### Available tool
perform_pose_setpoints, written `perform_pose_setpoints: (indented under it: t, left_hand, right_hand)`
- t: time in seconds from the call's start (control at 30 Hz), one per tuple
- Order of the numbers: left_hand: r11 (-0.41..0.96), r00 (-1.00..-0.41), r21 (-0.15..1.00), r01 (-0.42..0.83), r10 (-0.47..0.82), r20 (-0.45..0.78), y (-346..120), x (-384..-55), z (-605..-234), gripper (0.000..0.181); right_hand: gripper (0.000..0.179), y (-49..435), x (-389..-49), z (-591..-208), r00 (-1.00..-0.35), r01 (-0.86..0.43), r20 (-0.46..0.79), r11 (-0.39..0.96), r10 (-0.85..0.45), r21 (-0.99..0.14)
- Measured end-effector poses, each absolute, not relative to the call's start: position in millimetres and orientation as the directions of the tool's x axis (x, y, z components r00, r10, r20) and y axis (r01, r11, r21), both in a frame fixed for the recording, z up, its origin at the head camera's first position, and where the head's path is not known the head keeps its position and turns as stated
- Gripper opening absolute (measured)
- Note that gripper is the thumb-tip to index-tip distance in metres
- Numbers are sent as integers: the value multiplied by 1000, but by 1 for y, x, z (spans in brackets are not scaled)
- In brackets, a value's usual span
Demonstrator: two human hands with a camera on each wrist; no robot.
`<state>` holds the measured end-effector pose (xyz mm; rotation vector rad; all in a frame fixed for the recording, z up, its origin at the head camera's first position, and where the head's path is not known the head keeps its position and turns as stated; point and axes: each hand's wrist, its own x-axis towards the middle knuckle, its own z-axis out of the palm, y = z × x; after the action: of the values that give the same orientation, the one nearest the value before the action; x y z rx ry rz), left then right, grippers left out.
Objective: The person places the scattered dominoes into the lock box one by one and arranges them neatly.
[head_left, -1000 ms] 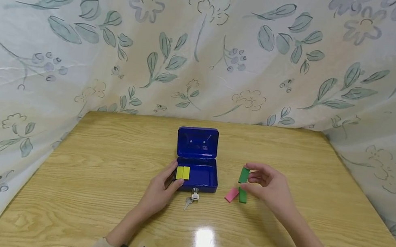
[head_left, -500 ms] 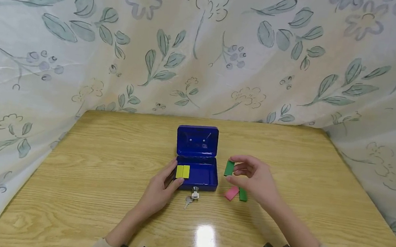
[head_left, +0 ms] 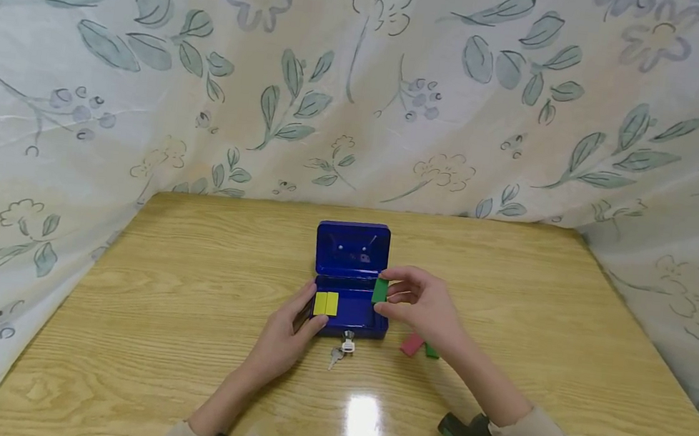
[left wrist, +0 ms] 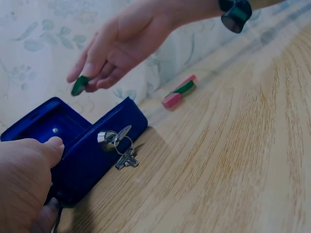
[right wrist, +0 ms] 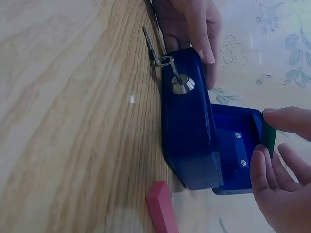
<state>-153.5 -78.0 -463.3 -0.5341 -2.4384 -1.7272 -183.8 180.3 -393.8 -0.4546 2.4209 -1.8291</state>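
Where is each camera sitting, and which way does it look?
Head: worn on the head, looking forward and down at the open blue box; left hand and right hand both show.
Left wrist: on that wrist, looking past the left hand, lower left, to the blue box; the right hand shows above.
Right wrist: on that wrist, picture turned sideways, facing the blue box; right hand at the right edge, left hand on top.
Shared by both wrist views: keys and the held green block.
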Motion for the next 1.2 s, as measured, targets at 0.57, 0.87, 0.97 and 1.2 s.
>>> perform_pose_setpoints:
  t: [0.57,0.87,0.97,1.2]
  left_hand:
    - [264,-946,919,292,219,238,-77,-153,-463,64]
    - [258,-939,913,316,224,262,-78,-152,-462,63]
    - [251,-933,909,333,229,278,-79,-152,-463,64]
    - [257,-942,916,307,223,253,-79,-153,-464,64]
  right_hand:
    - [42,155,-196,-407,-949,-163,85,241,-305,-957]
    - [41,142,-199,-413,-958,-124,48,254,-284,-959]
    - [40,137,-198,-414,-962,-104,30,262,-272,-959]
    - [41,127,-196,-413,-971,-73,3,285,-239,-956]
